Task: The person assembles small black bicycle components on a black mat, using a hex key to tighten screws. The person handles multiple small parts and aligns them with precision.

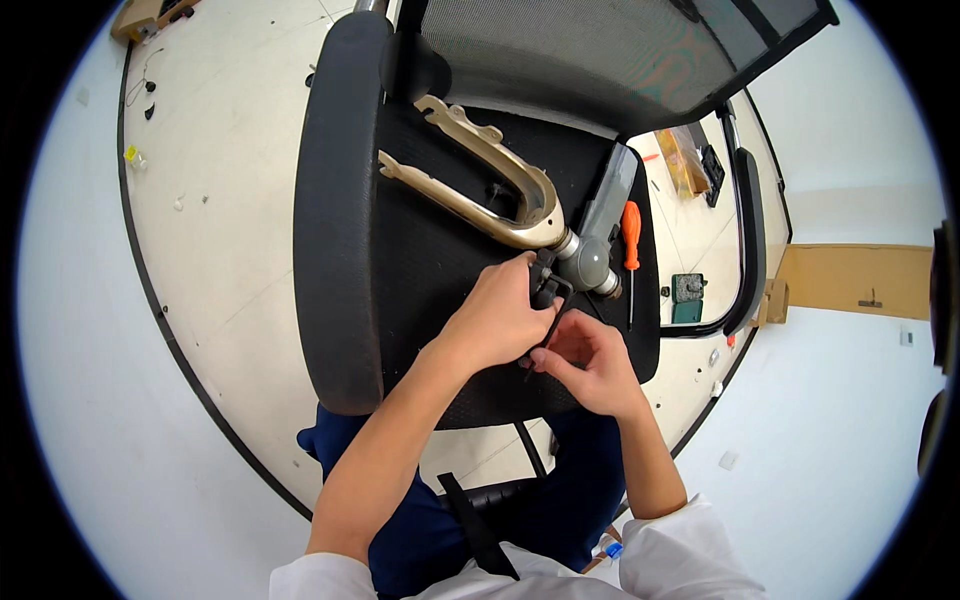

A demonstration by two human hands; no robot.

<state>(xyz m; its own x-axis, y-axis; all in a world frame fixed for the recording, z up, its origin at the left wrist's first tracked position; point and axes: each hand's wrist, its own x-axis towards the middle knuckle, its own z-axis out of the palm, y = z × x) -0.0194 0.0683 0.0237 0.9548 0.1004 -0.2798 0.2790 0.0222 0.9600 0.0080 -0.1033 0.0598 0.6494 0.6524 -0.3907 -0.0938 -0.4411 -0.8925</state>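
Note:
My left hand (497,312) is closed around a small black part (542,272) just below the head tube; its kind is mostly hidden by my fingers. My right hand (592,362) pinches the lower end of a thin black hex key (558,328), whose bent short end meets the black part. Beyond my hands, a gold bicycle fork (470,205) lies across the chair seat with its two legs toward the upper left. Its steerer passes into a grey head tube (588,263) joined to a flat grey frame tube (612,190).
An orange-handled screwdriver (631,235) lies on the black seat (420,300) beside the frame tube. Black armrests (337,220) flank the seat, with a mesh backrest (580,60) behind. On the floor at right are an open green case (688,298) and a plastic bag (685,160).

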